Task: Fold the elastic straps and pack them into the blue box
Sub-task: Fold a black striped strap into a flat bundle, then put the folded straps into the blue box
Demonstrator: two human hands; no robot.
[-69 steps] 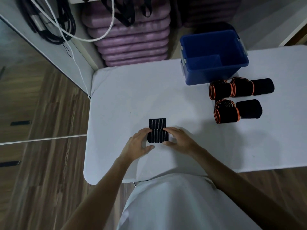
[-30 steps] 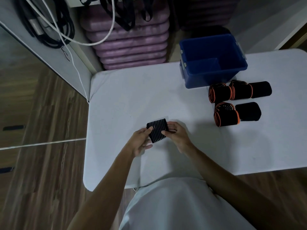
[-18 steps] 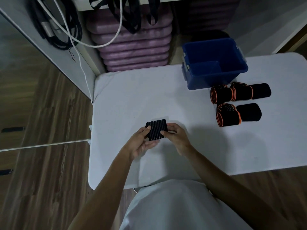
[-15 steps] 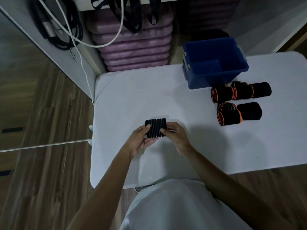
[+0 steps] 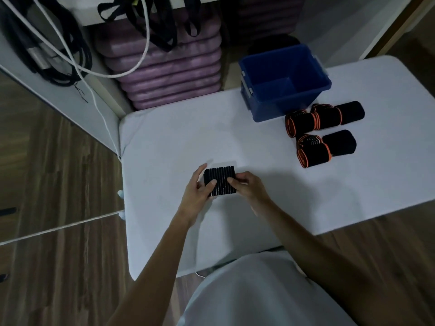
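Observation:
A folded black ribbed elastic strap [image 5: 220,180] is held just above the white table [image 5: 164,147], between both hands. My left hand [image 5: 197,191] grips its left edge, thumb on top. My right hand [image 5: 247,187] pinches its right edge. The blue box [image 5: 286,100] stands open at the table's far edge and looks empty. To the right of the box lie several rolled black straps with orange edges [image 5: 303,122], [image 5: 314,151], each beside a plain black roll [image 5: 350,112], [image 5: 340,143].
Purple padded mats [image 5: 169,67] are stacked behind the table. Black straps and a white cable [image 5: 113,74] hang at the back left. Wooden floor [image 5: 58,172] lies to the left, past the table's left edge.
The strap lay flat on the table under both hands; both hands have since lifted it slightly and hold it by its two side edges. The view has shifted.

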